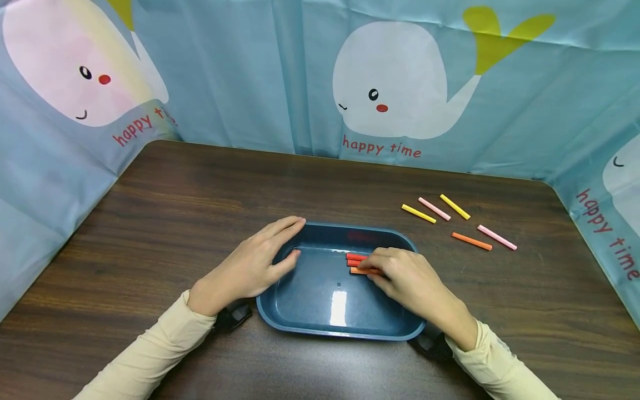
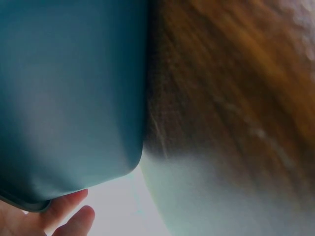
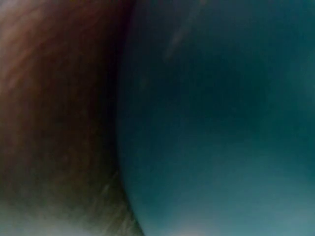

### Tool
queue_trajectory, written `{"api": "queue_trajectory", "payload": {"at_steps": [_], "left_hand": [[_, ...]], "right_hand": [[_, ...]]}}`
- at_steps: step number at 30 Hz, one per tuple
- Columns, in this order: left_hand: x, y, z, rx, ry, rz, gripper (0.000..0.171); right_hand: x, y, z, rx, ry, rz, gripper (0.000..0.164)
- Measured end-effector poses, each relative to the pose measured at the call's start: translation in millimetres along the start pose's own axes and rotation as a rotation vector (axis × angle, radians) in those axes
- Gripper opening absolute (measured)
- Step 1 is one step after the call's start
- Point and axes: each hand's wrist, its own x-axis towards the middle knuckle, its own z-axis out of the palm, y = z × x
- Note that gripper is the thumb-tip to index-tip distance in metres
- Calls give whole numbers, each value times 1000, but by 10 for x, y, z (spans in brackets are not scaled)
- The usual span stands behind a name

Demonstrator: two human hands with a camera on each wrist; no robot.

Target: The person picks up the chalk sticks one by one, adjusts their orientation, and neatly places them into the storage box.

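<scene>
A dark blue tray [image 1: 310, 305] sits on the table in front of me. My left hand [image 1: 252, 264] holds its far left corner, thumb over the inside and fingers along the outside of the rim; in the left wrist view, fingertips [image 2: 76, 223] show by the tray's outer wall [image 2: 74, 98]. Inside the tray, my right hand [image 1: 407, 278] pinches an orange chalk stick [image 1: 356, 270]. Two red chalk sticks [image 1: 353, 256] lie right beside it, partly hidden by the fingers. The right wrist view is blurred and shows mostly the tray [image 3: 221, 123].
Several chalk sticks lie scattered on the wooden table [image 1: 190, 194] beyond the tray's right end: yellow [image 1: 419, 214], pink [image 1: 434, 209] and orange [image 1: 471, 241] among them. A light blue curtain [image 1: 240, 72] with whale prints borders the table at the back and sides.
</scene>
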Motion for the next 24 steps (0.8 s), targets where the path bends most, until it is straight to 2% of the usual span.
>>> {"api": "queue_trajectory", "payload": {"at_steps": [11,18,24], "left_hand": [[3,2,-5,5,2,2,58],[-4,12,-8,1,-9,-13,58],[-2,12,-6,-4,-6,-11,58]], "right_hand": [[1,-5,5,-39,-21,12,16],[-6,-9,-11,-74,-54,-4,21],[-12,-3,-4,-56,-29,-4,22]]}}
